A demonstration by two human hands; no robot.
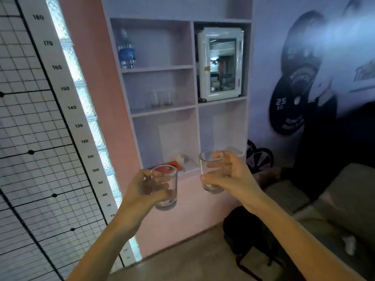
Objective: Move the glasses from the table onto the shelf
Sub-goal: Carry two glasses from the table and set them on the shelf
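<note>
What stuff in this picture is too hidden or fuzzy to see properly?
Head view only:
- Clear glasses on the middle shelf: blurred and faint, so their count is unclear.
- Small items in the bottom left cubby: partly hidden behind the clear tumbler held by the left hand.
- Table: out of frame.
- Right hand covers part of its clear tumbler.

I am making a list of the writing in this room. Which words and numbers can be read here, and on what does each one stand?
"180" down to "60", in tens: white height scale strip beside the grid wall.
"25" with "KG" under it: black weight plate in the wall picture.
Other lettering on that plate: too blurred to read.
Lettering at the right edge of the wall picture: cut off, unreadable.
Blue label of the clear plastic bottle: too blurred.
</note>
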